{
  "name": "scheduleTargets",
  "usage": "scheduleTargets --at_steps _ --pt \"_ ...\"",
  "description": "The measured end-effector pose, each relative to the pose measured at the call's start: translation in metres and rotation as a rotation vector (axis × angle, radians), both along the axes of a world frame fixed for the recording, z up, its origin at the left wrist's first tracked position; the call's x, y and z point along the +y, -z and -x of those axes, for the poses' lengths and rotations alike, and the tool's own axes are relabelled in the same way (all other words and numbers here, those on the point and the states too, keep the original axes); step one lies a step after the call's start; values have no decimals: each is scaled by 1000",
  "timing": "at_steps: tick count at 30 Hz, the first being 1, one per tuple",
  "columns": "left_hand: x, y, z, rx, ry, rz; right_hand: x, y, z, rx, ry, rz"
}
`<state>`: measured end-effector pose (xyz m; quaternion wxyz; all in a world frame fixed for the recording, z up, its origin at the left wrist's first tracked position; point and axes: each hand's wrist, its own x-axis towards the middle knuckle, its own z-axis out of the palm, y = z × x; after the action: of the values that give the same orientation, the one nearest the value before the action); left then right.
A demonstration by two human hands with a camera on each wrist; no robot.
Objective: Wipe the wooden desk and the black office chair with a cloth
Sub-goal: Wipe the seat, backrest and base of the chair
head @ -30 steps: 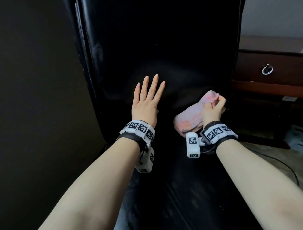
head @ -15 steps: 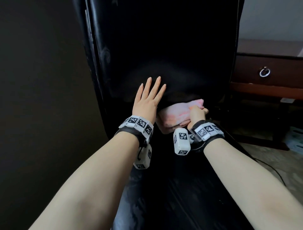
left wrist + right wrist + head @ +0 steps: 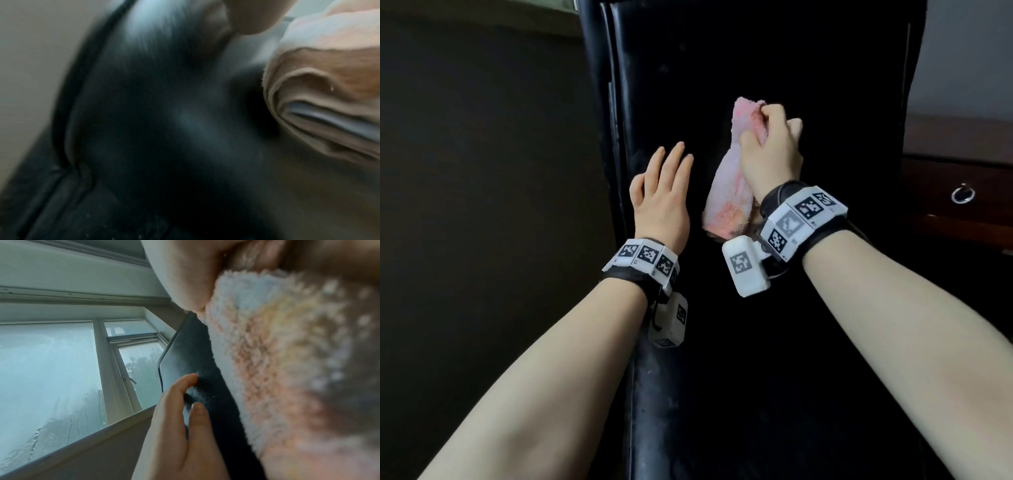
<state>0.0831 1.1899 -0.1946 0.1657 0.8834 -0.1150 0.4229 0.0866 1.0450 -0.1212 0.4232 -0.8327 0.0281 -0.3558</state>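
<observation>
The black office chair (image 3: 774, 68) fills the middle of the head view, its glossy backrest upright in front of me. My right hand (image 3: 770, 144) grips a fluffy pink and white cloth (image 3: 729, 192) and holds it against the backrest. The cloth (image 3: 277, 353) hangs down below the fist and fills the right wrist view; its folded edge (image 3: 329, 97) shows at the right of the left wrist view. My left hand (image 3: 664, 181) lies with straight fingers on the backrest near its left edge, just left of the cloth. The same left hand (image 3: 176, 418) shows in the right wrist view.
A dark wooden desk (image 3: 959, 164) with a drawer and a metal ring pull (image 3: 963, 194) stands to the right of the chair. A plain dark wall (image 3: 482, 205) lies to the left. A window (image 3: 61, 369) shows behind the chair in the right wrist view.
My right hand has carried the cloth from the crease at the bottom of the backrest upward along the backrest. My left hand stayed on the backrest, fingers slightly more relaxed.
</observation>
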Motion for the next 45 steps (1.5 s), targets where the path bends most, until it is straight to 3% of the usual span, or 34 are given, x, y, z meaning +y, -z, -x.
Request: scheduleTargets --at_steps 7,13,16,20,27,33,38,42,45 --pt "19 -67 3 218 -86 31 17 -46 1 177 -106 155" --pt "43 -151 3 341 -81 146 54 -106 -3 306 -296 136" --pt "60 -191 8 432 -84 185 81 -140 -6 391 -434 4" --pt "86 -245 21 596 -128 167 94 -198 -5 494 -448 -114" --pt "112 -329 28 792 -116 147 85 -300 -5 504 -414 33" --pt "115 -350 -23 821 -36 167 89 -319 -18 477 -344 82" --pt "111 -356 -70 869 83 60 101 -315 -32 541 -282 60" --pt "111 -351 -93 1005 165 3 104 -314 -42 547 -176 44" --pt "113 -337 -102 1005 190 29 103 -310 -48 570 -122 43"
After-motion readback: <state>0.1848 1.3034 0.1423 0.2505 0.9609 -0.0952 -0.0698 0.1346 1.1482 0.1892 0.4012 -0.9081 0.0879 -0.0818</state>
